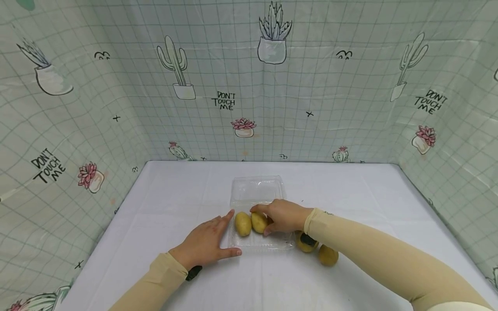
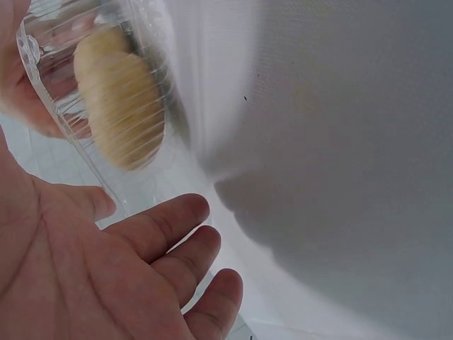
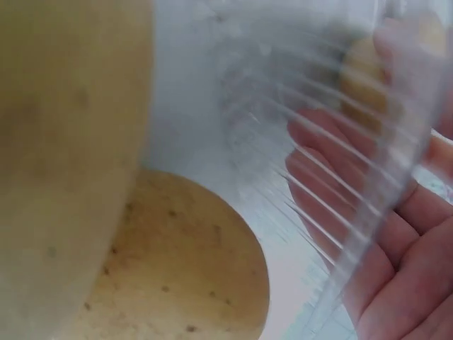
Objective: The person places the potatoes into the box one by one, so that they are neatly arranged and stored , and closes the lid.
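Note:
A clear plastic clamshell box (image 1: 261, 247) lies on the table with its lid (image 1: 256, 188) folded back. Inside it, toward the left, one yellow potato (image 1: 243, 224) sits. Beside that one, my right hand (image 1: 287, 216) grips a second potato (image 1: 258, 223) between thumb and fingers, low in the box. My left hand (image 1: 206, 242) is spread at the box's left side, thumb apart from the fingers, and holds nothing. In the left wrist view, potatoes (image 2: 127, 110) show through the box's ribbed wall, past the left hand's fingers (image 2: 166, 223).
Two more potatoes lie right of the box: one (image 1: 303, 247) partly under the right wrist and its dark camera, the other (image 1: 328, 255) nearer the front. A white cloth (image 1: 183, 190) covers the table. Patterned curtains (image 1: 264, 108) enclose its back and sides.

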Demonstrator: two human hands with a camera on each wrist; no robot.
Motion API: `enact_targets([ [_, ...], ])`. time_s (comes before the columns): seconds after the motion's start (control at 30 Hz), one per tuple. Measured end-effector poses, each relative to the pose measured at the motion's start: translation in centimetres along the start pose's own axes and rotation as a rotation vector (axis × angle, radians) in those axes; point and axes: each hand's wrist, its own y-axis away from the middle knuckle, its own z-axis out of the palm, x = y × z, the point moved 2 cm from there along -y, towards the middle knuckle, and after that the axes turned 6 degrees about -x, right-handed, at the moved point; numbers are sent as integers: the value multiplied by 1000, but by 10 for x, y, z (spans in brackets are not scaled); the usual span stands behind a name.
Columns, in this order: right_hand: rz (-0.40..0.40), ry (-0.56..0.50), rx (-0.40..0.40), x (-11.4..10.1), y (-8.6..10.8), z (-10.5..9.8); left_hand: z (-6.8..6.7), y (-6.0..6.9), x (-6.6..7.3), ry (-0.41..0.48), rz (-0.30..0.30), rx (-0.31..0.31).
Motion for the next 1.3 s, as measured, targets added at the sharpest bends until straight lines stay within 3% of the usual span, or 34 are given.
enact_targets([
  [0.87, 24, 14, -32, -1, 0, -4, 0, -1, 1, -18, 1, 7],
  [1.1, 57, 7, -41, -2, 8, -15, 0, -1, 1, -13, 0, 5],
  [1.3, 38, -9, 17, 1, 21, -35, 0, -1, 1, -19, -8, -2],
])
